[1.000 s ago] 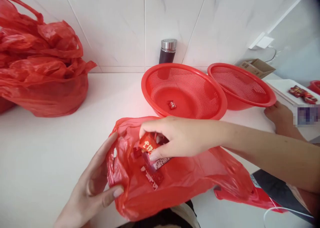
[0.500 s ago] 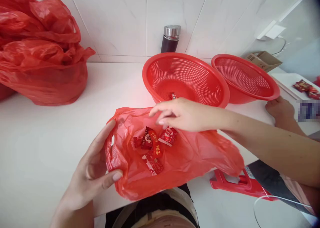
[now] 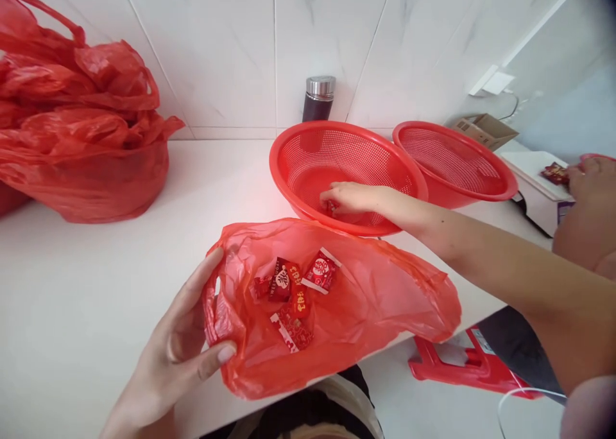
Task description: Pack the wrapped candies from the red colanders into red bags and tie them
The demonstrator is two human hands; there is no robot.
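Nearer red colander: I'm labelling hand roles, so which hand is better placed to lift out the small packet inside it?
Probably the right hand: it is inside the colander, its fingers at the packet. The left hand is occupied, holding the red bag by its edge.

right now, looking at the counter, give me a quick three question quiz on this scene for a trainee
1. True or false: the left hand is away from the red bag.

2. Multiple choice: what does the right hand reach into?
a) the cardboard box
b) the left colander
c) the right colander

3. Fill in: the flask standing behind the left colander has a ____ cap.

Key:
1. False; it holds the bag's edge.
2. b
3. silver
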